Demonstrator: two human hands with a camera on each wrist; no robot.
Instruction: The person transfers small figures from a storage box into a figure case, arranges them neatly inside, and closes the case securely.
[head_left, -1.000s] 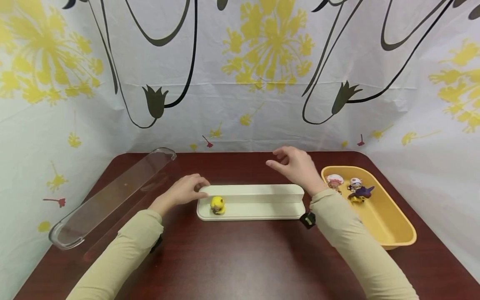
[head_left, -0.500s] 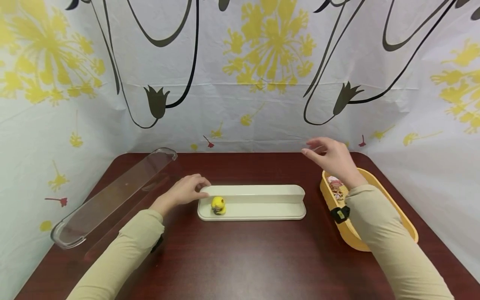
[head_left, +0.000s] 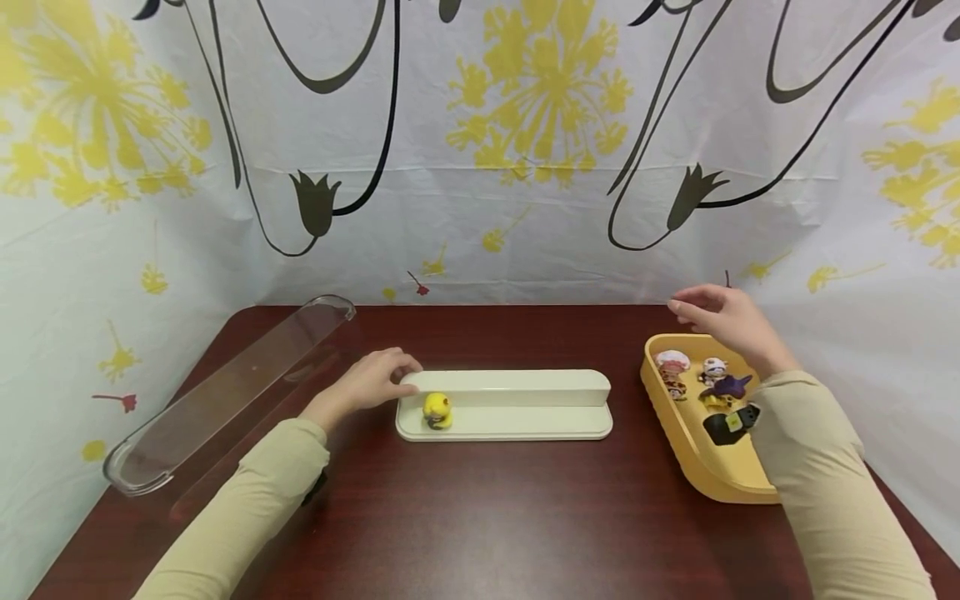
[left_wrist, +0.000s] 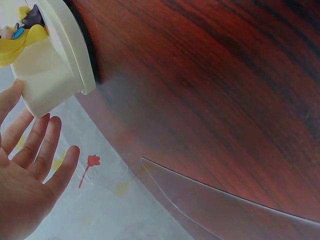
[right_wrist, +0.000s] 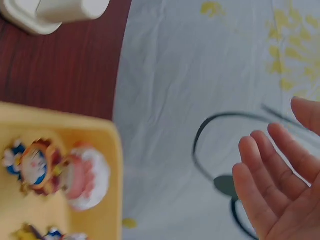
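Observation:
A white stepped display base (head_left: 510,422) lies in the middle of the table, with a small yellow figurine (head_left: 437,410) on the left of its lower step. My left hand (head_left: 367,379) grips the raised step's left end, thumb on the front side and fingers behind. In the left wrist view, the thumb and fingertips of that hand (left_wrist: 30,165) meet the step's end. My right hand (head_left: 731,325) hovers above the back of the yellow tray (head_left: 697,475), holding nothing, fingers slightly bent. Several figurines lie in the tray, among them a pink-and-white one (right_wrist: 87,177) and a purple-and-yellow one (head_left: 726,388).
A long clear plastic cover (head_left: 232,392) lies slantwise on the table's left side. The dark red-brown table (head_left: 487,517) has a patterned white cloth (head_left: 480,208) hanging behind and at both sides. Black bands with small cameras sit on the wrists.
My right hand has moved rightward from above the base's right end to over the yellow tray. My left hand, the base and the yellow figurine stay in place.

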